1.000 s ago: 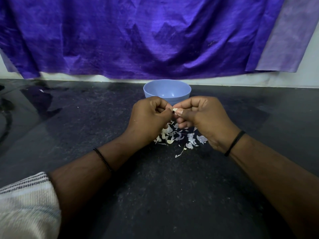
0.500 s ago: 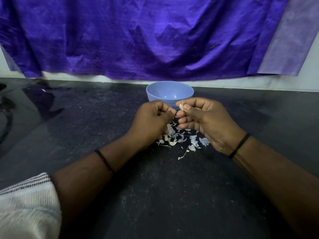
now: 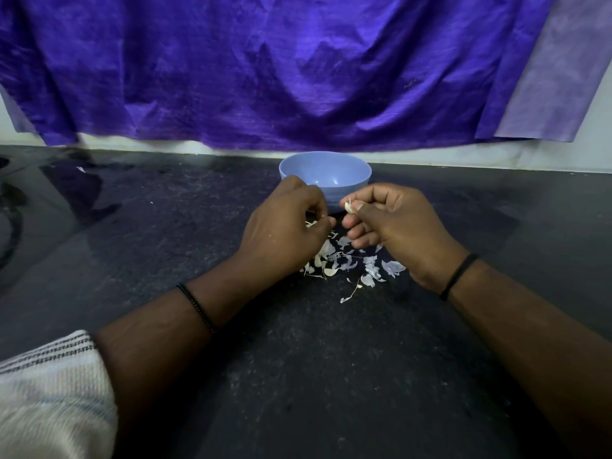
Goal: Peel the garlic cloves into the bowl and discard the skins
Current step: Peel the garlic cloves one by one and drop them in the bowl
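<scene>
My right hand (image 3: 397,226) pinches a small pale garlic clove (image 3: 348,207) between thumb and forefinger, just in front of the light blue bowl (image 3: 351,168). My left hand (image 3: 284,233) is a short gap to its left, fingers curled, pinching a thin strip of garlic skin (image 3: 310,223). A heap of loose white skins (image 3: 351,265) lies on the dark counter (image 3: 314,376) below and between both hands. I see nothing in the visible part of the bowl's inside; its near side is hidden by my hands.
A purple cloth (image 3: 265,71) hangs on the wall behind the bowl. A striped white cloth (image 3: 49,399) sits at the lower left edge. The glossy counter stretches left and right of my arms.
My hands, joined on the clove a second ago, have pulled apart. The right keeps the clove while the left has come away with a bit of skin.
</scene>
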